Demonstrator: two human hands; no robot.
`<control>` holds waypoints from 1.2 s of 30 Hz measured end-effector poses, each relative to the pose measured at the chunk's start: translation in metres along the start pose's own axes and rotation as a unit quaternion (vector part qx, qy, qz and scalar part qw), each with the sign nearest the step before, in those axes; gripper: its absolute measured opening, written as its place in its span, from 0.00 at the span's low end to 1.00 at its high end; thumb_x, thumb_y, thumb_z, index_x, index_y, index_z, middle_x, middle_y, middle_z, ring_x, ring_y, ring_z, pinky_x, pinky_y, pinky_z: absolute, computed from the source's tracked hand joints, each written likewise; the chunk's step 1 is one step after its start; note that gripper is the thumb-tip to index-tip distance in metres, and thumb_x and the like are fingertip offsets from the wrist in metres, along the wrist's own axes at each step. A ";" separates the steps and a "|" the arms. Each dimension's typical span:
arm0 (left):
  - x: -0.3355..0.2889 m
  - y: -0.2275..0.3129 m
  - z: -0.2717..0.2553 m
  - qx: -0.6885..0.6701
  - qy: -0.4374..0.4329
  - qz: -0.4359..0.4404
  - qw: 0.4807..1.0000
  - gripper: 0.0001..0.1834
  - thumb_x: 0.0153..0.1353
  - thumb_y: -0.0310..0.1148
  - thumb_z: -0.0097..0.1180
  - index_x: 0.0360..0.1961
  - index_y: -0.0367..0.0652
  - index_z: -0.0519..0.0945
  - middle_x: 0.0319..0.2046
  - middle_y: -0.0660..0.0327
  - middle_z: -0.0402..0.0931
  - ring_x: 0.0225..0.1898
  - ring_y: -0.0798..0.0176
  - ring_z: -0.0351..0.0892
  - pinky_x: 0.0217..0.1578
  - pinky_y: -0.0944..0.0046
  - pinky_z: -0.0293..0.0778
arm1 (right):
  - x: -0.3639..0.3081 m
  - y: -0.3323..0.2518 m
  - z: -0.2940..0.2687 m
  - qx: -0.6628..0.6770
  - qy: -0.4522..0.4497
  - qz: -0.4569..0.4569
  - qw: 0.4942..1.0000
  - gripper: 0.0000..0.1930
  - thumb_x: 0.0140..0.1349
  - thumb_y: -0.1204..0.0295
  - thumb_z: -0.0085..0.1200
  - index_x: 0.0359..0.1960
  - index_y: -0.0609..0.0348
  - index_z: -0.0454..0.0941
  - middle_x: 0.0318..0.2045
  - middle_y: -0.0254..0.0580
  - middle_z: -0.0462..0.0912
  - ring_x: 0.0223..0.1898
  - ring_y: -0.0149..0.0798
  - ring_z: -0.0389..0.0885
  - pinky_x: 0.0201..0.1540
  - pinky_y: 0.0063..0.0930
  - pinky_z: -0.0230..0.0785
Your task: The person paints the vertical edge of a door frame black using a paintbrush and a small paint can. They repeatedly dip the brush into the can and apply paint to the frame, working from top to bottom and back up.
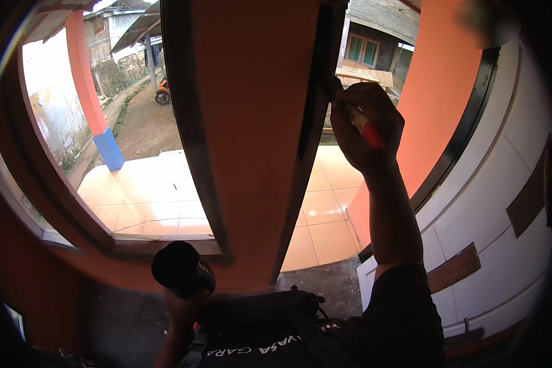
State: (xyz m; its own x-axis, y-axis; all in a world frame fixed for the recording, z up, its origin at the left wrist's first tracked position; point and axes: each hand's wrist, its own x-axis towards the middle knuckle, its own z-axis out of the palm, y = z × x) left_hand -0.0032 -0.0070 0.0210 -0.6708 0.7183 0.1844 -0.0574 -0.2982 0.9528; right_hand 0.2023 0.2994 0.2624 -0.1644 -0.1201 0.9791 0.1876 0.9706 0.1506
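Note:
My right hand (377, 113) is raised and closed round a paintbrush (370, 134) with a red and pale yellow handle. Its dark bristle end meets, or comes very near, the dark door frame (310, 116) beside the orange wall (248, 122). Low on the left, my left hand (184, 305) grips a dark cylindrical can (181, 268) from below. The can's top looks black, and I cannot make out what is inside.
Left of the orange wall is a dark-framed window opening (165, 245). A white door (472, 264) with brown panels stands at the right. Pale orange tiles (328, 239) lie beyond the doorway; an orange and blue post (108, 149) and a motorbike (163, 93) are outside.

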 end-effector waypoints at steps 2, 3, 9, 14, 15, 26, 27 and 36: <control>-0.001 -0.004 -0.003 0.016 0.013 0.010 1.000 0.36 0.42 0.30 0.77 0.56 0.37 0.77 0.47 0.60 0.81 0.47 0.62 0.82 0.50 0.61 0.77 | -0.003 -0.001 0.001 0.005 0.001 0.007 1.000 0.06 0.51 0.81 0.62 0.32 0.59 0.81 0.29 0.42 0.82 0.30 0.42 0.84 0.35 0.32 0.76; -0.001 -0.004 -0.004 0.015 0.012 0.007 1.000 0.36 0.42 0.30 0.77 0.56 0.37 0.77 0.47 0.60 0.81 0.48 0.62 0.81 0.51 0.61 0.77 | -0.005 -0.001 0.001 0.003 -0.002 0.007 1.000 0.06 0.51 0.81 0.62 0.32 0.59 0.81 0.29 0.42 0.82 0.30 0.42 0.84 0.35 0.32 0.76; -0.003 -0.005 -0.007 0.023 0.015 -0.004 1.000 0.37 0.41 0.30 0.77 0.56 0.37 0.77 0.47 0.60 0.81 0.48 0.62 0.81 0.52 0.60 0.77 | -0.017 -0.005 0.001 0.005 -0.009 0.027 1.000 0.07 0.50 0.81 0.63 0.32 0.59 0.81 0.28 0.43 0.82 0.31 0.43 0.84 0.36 0.32 0.76; -0.002 -0.008 -0.008 0.017 0.013 -0.002 1.000 0.38 0.41 0.29 0.77 0.56 0.38 0.77 0.47 0.60 0.81 0.48 0.62 0.82 0.52 0.60 0.77 | -0.028 -0.006 0.000 0.018 -0.019 0.039 0.999 0.08 0.49 0.82 0.62 0.32 0.60 0.81 0.29 0.44 0.82 0.31 0.44 0.84 0.35 0.33 0.77; -0.002 -0.008 -0.009 0.020 0.012 -0.003 1.000 0.38 0.41 0.29 0.77 0.56 0.38 0.77 0.47 0.60 0.81 0.48 0.62 0.82 0.52 0.60 0.77 | -0.031 -0.006 0.000 0.014 -0.019 0.037 0.999 0.08 0.50 0.82 0.62 0.32 0.60 0.81 0.29 0.44 0.82 0.31 0.44 0.84 0.35 0.33 0.77; -0.003 -0.008 -0.010 0.024 0.008 -0.004 1.000 0.37 0.42 0.31 0.77 0.56 0.37 0.77 0.47 0.60 0.81 0.48 0.62 0.81 0.51 0.60 0.77 | -0.056 -0.014 0.002 0.023 -0.029 0.054 0.998 0.07 0.50 0.82 0.63 0.31 0.60 0.80 0.29 0.45 0.83 0.32 0.46 0.85 0.36 0.35 0.77; -0.003 -0.006 -0.010 0.027 0.010 -0.005 1.000 0.36 0.42 0.31 0.77 0.55 0.37 0.77 0.47 0.60 0.81 0.48 0.62 0.81 0.51 0.60 0.77 | -0.058 -0.015 0.003 0.023 -0.029 0.061 0.997 0.07 0.50 0.82 0.63 0.31 0.60 0.80 0.29 0.45 0.83 0.32 0.46 0.84 0.36 0.35 0.77; -0.004 -0.014 -0.017 0.052 0.018 0.002 0.998 0.36 0.41 0.29 0.77 0.55 0.37 0.78 0.46 0.60 0.81 0.47 0.62 0.82 0.51 0.60 0.77 | -0.083 -0.024 0.004 0.015 -0.042 0.071 0.997 0.10 0.51 0.87 0.63 0.33 0.62 0.80 0.29 0.47 0.83 0.30 0.44 0.85 0.33 0.31 0.76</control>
State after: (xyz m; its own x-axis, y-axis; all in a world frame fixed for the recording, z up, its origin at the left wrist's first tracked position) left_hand -0.0123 -0.0160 0.0025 -0.6973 0.6936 0.1809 0.0209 -0.2326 0.9723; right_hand 0.2074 0.2868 0.1773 -0.2193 0.0347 0.9750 0.1867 0.9824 0.0070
